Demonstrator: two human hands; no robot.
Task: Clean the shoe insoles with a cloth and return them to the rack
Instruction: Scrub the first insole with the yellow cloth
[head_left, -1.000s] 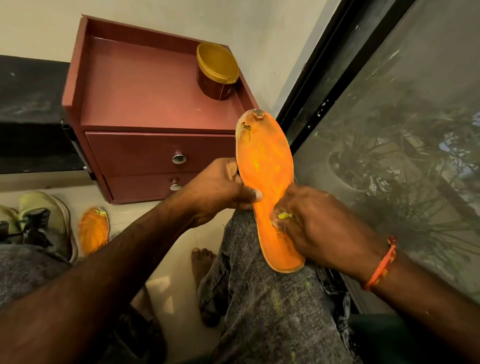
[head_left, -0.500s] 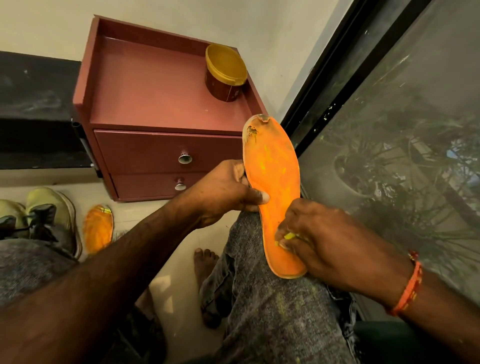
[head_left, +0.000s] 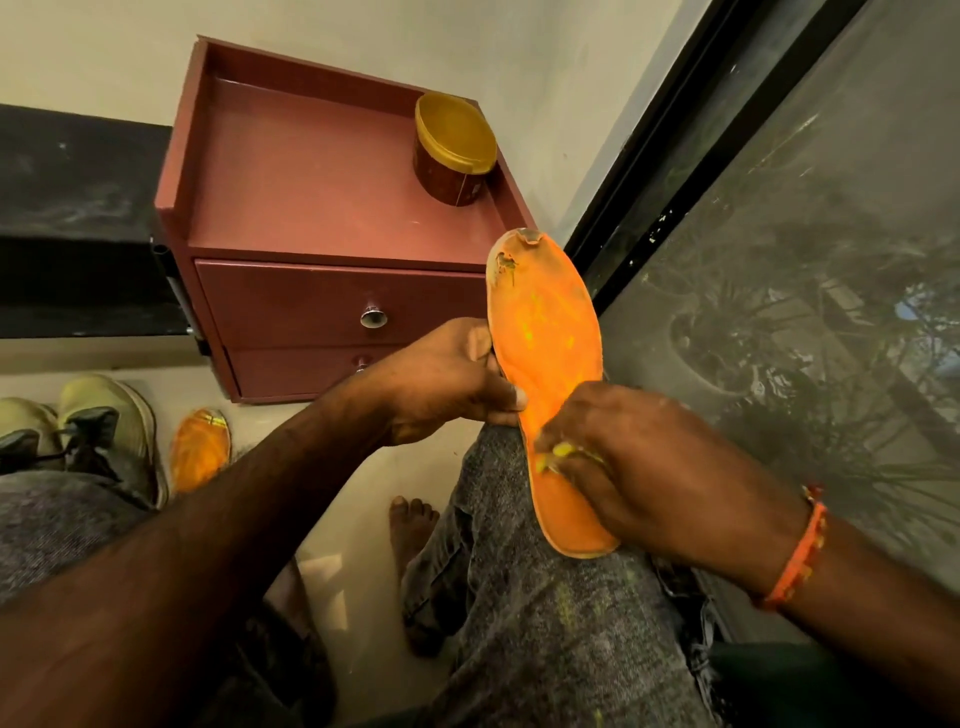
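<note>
At the centre right of the frame an orange insole (head_left: 545, 364) stands tilted, its heel end resting on the person's grey-trousered knee (head_left: 545, 623). The left hand (head_left: 441, 384) grips its left edge, thumb curled across the face. The right hand (head_left: 649, 467) presses on the lower half, fingers curled round a small yellow scrap (head_left: 561, 451). At the lower left a second insole (head_left: 200, 447) lies on the floor beside a pale shoe (head_left: 111, 415). Above stands a red-brown cabinet (head_left: 311, 208) carrying a gold-lidded tub (head_left: 454, 148).
</note>
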